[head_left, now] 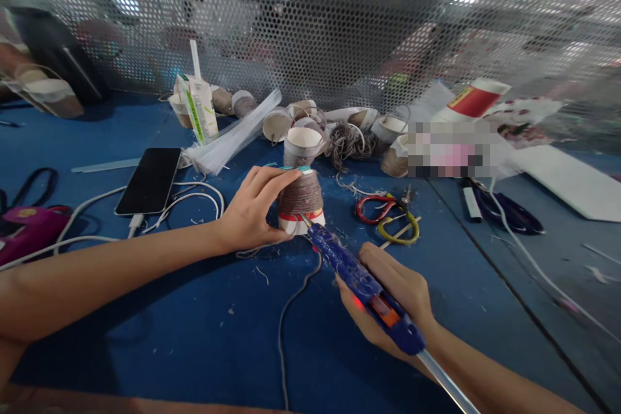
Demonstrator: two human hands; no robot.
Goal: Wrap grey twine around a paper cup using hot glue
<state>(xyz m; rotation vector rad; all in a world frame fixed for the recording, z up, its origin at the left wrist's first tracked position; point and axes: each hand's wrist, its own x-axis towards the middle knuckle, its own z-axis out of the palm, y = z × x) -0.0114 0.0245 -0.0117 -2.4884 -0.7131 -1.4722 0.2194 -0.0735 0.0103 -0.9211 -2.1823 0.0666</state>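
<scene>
An upside-down paper cup (301, 195) stands on the blue table, wound with grey-brown cord over most of its height; a red band and white rim show at the bottom. My left hand (252, 207) grips this cup from the left, fingers over its top and thumb low on its side. In my right hand (395, 294) is a blue hot glue gun (359, 278), a clear glue stick poking out of its back end. The nozzle points at the cup's red band, touching it or very close. A loose grey cord (281, 330) runs from near the cup toward the table's front edge.
Scissors (388, 217) with red and yellow handles lie right of the cup. A phone (149, 181) on a white cable lies left. Behind are several cord-wrapped cups (301, 142), tangled cord (345, 142), clear glue sticks (237, 132) and a drink carton (200, 107), before a perforated metal screen (310, 26).
</scene>
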